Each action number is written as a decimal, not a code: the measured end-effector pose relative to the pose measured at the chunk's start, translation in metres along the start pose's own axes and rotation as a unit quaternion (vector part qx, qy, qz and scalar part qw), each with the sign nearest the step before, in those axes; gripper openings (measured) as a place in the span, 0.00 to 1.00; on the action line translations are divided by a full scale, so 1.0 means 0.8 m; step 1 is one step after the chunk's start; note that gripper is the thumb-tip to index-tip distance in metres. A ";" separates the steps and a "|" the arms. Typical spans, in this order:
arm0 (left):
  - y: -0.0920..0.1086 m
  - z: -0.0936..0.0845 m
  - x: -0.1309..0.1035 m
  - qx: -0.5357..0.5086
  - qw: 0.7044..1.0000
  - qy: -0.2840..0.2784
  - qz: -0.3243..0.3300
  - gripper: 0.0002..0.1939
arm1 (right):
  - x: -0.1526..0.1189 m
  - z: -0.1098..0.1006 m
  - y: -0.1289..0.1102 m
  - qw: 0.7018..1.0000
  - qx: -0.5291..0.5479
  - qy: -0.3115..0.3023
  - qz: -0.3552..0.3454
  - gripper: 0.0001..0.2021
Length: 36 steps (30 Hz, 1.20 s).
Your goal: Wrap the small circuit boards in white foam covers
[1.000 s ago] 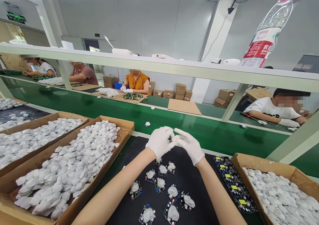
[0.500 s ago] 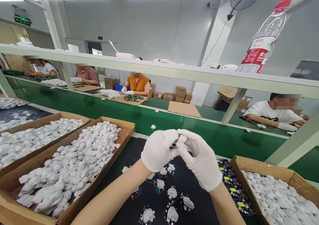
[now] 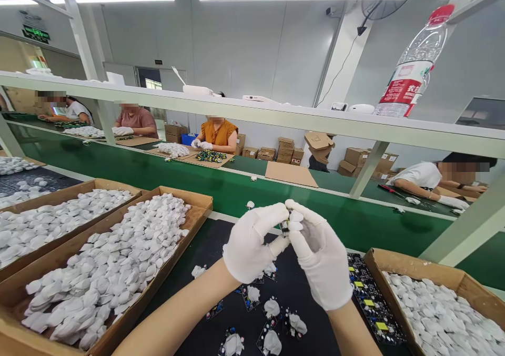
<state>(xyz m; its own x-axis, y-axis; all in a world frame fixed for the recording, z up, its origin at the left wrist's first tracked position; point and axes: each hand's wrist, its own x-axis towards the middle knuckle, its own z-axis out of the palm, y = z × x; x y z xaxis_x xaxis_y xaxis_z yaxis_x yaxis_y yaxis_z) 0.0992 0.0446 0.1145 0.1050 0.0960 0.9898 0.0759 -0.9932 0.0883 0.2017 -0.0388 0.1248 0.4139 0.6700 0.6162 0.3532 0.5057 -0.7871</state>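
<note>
Both hands wear white gloves and meet above the black work surface (image 3: 189,272). My left hand (image 3: 252,243) pinches the left side of a small circuit board (image 3: 284,227). White pieces (image 3: 295,220) sit at the board's right side, between the fingertips of my right hand (image 3: 321,256). The gloves cover most of the board. Below the hands lie several small boards topped with white lumps (image 3: 272,307), some partly hidden by my left forearm.
Cardboard trays of white pieces stand at the left (image 3: 203,202) and right (image 3: 445,272). Beside the right tray lies a panel of boards (image 3: 369,303). A green conveyor (image 3: 158,174) runs behind, under a shelf with a bottle (image 3: 410,77). Co-workers sit across.
The held board has turned, so more of its edge shows between my fingertips. Small pieces on the conveyor have shifted right. The co-worker at the right leans lower, and a carton has moved behind.
</note>
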 end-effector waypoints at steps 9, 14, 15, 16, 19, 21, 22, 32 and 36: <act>-0.002 -0.006 0.001 -0.006 0.998 -0.004 0.063 0.22 | -0.006 -0.004 0.000 0.996 -0.065 -0.017 -0.053 0.18; 0.001 -0.009 0.005 -0.023 0.995 -0.009 0.093 0.21 | -0.010 -0.006 -0.003 0.991 -0.094 -0.043 -0.083 0.22; 0.002 -0.009 0.006 -0.029 0.995 -0.017 0.099 0.21 | -0.010 -0.006 -0.004 0.991 -0.094 -0.040 -0.082 0.23; 0.003 -0.010 0.008 -0.035 0.994 -0.022 0.100 0.21 | -0.010 -0.006 -0.005 0.993 -0.088 -0.032 -0.076 0.22; 0.006 -0.010 0.009 -0.040 0.996 -0.014 0.074 0.22 | -0.009 -0.005 -0.006 0.999 -0.017 0.002 -0.037 0.16; 0.007 -0.010 0.008 -0.040 0.998 -0.006 0.053 0.23 | -0.008 -0.003 -0.006 0.999 0.037 0.019 -0.019 0.12; 0.008 -0.010 0.007 -0.039 0.998 -0.004 0.047 0.23 | -0.008 -0.002 -0.006 0.998 0.056 0.027 -0.018 0.11; 0.014 -0.010 0.003 -0.072 0.997 0.008 0.019 0.23 | -0.013 0.003 -0.004 0.991 0.104 0.076 -0.028 0.08; 0.012 -0.008 -0.003 -0.169 0.984 0.007 -0.053 0.23 | -0.011 -0.002 -0.014 0.994 0.108 0.021 -0.002 0.09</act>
<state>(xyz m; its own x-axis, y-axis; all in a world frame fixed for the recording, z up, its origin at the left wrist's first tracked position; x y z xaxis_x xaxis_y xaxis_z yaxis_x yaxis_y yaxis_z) 0.0934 0.0344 0.1134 0.1000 0.2017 0.9743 -0.2495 -0.9429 0.2208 0.1950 -0.0514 0.1284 0.4497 0.6467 0.6161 0.1676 0.6164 -0.7694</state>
